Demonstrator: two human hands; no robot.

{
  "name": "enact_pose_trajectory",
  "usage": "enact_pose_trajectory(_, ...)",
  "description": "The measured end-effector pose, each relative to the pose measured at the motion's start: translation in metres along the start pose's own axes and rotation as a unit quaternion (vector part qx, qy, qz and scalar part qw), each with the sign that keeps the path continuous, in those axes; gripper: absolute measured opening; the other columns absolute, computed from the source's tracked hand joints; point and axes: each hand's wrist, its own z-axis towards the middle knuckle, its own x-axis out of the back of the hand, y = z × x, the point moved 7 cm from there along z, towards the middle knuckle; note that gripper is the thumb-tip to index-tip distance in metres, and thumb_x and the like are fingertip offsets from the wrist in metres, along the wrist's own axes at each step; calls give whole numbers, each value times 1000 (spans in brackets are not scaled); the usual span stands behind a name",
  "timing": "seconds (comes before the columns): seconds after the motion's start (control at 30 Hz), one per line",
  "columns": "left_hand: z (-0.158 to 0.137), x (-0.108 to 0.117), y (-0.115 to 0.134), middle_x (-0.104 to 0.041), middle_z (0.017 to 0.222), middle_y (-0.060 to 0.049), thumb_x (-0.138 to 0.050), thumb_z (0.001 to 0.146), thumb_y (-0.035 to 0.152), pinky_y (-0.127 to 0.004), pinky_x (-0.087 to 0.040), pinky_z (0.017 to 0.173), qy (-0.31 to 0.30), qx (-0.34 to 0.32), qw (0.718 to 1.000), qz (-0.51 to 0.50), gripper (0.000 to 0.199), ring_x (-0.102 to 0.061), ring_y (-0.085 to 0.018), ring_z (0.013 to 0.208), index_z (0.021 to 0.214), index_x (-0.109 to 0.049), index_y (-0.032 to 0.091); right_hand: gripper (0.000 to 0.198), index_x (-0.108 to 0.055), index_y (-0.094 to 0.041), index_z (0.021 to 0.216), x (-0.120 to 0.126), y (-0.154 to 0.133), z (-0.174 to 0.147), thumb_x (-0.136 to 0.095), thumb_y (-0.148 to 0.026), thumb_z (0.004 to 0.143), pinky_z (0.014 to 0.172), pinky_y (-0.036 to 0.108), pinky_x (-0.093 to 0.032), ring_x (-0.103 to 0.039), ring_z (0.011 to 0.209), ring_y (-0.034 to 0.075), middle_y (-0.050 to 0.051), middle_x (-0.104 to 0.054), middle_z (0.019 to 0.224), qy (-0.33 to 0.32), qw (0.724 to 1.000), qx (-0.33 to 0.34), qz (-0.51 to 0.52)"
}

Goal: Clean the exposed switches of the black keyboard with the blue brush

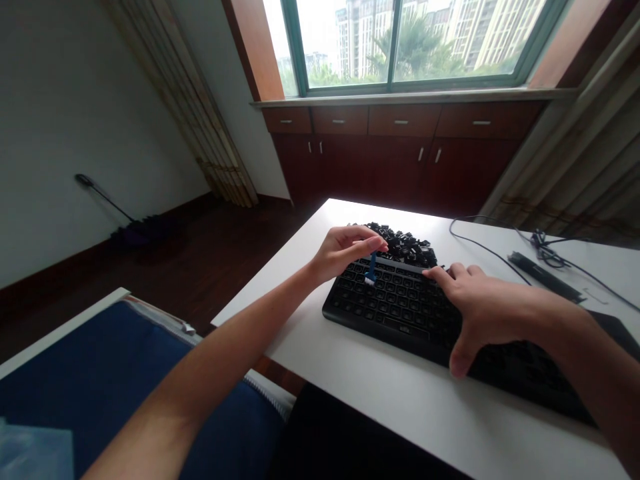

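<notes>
A black keyboard (pixel 395 308) with its keycaps off lies at a slant across the white table. My left hand (pixel 345 250) is closed in a pinch around a small blue brush (pixel 371 269), whose white bristles point down at the key sockets on the keyboard's left part. Over the middle of the keyboard, my right hand (pixel 480 300) is spread, fingertips at the far edge and thumb at the near edge, steadying it. Behind the keyboard sits a heap of loose black keycaps (pixel 400 243), partly hidden by my left hand.
On the table's right side lie a black cable (pixel 543 243), a dark flat strip (pixel 545 275) and a thin bent wire (pixel 596 295). The white table (pixel 320 347) ends at a near edge above my lap. A blue fabric-topped piece (pixel 85 360) stands at left.
</notes>
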Motion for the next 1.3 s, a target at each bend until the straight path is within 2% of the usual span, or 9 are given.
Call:
enact_pose_trajectory(0.2,0,2,-6,-72,87,-6,-70,83,38,-23,-52,65,6,29,999,-26,21,-67,-14,81,86,-73,17,155,-20,-21,154,0,1,0,-80,-66,19,90,56,-47,-40,124,48,21,-39,140,7,1000,-1,5)
enact_pose_trajectory(0.4,1,3,-7,-71,83,-5,-70,84,35,-21,-50,61,11,20,999,-27,20,-65,-11,76,93,-74,17,154,-18,-18,154,2,-2,-2,-81,-65,22,91,53,-47,-42,122,45,22,-39,140,0,1000,-7,-4)
enact_pose_trajectory(0.63,4,18,-11,-71,84,-4,-70,84,36,-20,-49,60,86,5,996,-25,23,-62,-9,72,97,-74,19,154,-16,-18,155,1,-2,-3,-81,-65,24,93,51,-46,-40,125,44,22,-38,141,-8,1000,-6,-16)
enact_pose_trajectory(0.73,5,24,-11,-72,85,-3,-69,85,35,-19,-48,60,98,-12,994,-47,20,-62,-8,73,97,-74,20,155,-14,-18,155,0,-1,-2,-81,-66,24,92,51,-47,-42,122,43,21,-39,140,-4,1000,-3,-13)
enact_pose_trajectory(0.87,5,27,-11,-71,82,-3,-69,85,35,-19,-48,60,97,-6,995,-31,20,-62,-9,73,96,-75,19,156,-15,-18,155,-1,1,0,-80,-68,22,91,52,-47,-41,123,44,22,-38,141,-4,1000,-2,-16)
enact_pose_trajectory(1.0,4,20,-9,-72,81,-5,-71,82,39,-21,-49,60,69,3,997,25,25,-63,-11,72,93,-75,16,157,-14,-18,156,-1,1,0,-79,-70,22,91,51,-48,-43,121,44,21,-39,139,-1,1000,3,-16)
enact_pose_trajectory(1.13,4,16,-5,-73,86,-7,-70,83,41,-23,-52,65,50,2,998,40,28,-66,-13,78,94,-74,16,159,-12,-20,156,-2,2,1,-79,-70,21,90,52,-48,-43,121,44,21,-38,140,-3,1000,-3,-10)
enact_pose_trajectory(1.3,6,24,-6,-73,84,-6,-70,83,41,-23,-52,64,69,1,996,57,28,-66,-12,76,95,-74,16,158,-12,-19,156,-3,1,1,-79,-70,22,91,51,-48,-42,122,44,21,-38,141,-2,1000,3,-15)
